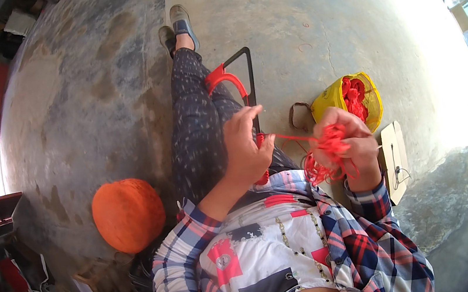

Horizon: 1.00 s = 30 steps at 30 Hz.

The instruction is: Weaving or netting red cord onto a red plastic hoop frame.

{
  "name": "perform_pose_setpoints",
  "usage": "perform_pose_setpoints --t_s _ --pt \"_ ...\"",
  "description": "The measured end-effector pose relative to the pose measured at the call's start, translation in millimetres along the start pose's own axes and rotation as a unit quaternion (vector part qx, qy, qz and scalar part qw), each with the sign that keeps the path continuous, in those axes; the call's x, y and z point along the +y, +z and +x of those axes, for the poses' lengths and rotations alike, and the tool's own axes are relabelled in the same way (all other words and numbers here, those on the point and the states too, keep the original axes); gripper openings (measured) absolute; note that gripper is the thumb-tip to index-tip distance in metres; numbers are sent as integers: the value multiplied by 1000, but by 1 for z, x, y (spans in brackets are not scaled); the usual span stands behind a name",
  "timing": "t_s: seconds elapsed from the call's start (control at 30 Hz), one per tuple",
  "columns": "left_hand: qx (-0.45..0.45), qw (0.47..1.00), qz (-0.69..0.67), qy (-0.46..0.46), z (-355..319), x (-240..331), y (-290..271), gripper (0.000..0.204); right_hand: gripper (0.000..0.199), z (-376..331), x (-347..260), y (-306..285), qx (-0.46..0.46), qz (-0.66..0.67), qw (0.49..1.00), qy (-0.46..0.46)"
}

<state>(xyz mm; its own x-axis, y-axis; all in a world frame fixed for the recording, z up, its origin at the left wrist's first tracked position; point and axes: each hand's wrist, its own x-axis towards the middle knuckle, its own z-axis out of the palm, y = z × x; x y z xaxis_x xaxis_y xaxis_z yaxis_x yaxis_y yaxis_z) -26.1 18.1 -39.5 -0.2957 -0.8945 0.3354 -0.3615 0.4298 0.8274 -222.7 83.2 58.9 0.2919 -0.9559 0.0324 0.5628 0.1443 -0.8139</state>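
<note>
Judging the red cord (335, 141) light, limp, best held bunched, we see it clasped in the right grip (360, 144); we cannot tell whether the left grip (244, 147), at the black frame (251, 79), is closed.

Seeing just blur atop the red cord bundle (333, 141) in the right hand (357, 137)! Can't trace the whole black hacksaw frame (251, 76), partly covered by the left hand (245, 151)! Missing part of the yellow bag (329, 99) behind the right hand, and can't identify a tiny red curl (305, 25) on the floor (270, 14)!
</note>
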Motion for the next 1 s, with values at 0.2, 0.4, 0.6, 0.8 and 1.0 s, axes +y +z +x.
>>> perform_pose_setpoints --t_s 0.2,0.4,0.6,0.8,1.0 --pt "27 958 -171 -230 3 -42 -15 16 10 35 70 -51 -18 -550 834 -28" --pt "-99 966 -9 -239 -17 -23 -15 29 15 46 124 -41 108 -439 886 100" --pt "-26 936 -186 -296 16 -15 -39 26 25 43 104 -47 156 -369 916 32" --pt "-50 748 -514 -416 36 16 -35 25 29 45 70 -22 100 -424 893 -115" --pt "-43 842 -352 -407 20 -16 -7 16 25 8 -26 -47 204 18 958 -199"
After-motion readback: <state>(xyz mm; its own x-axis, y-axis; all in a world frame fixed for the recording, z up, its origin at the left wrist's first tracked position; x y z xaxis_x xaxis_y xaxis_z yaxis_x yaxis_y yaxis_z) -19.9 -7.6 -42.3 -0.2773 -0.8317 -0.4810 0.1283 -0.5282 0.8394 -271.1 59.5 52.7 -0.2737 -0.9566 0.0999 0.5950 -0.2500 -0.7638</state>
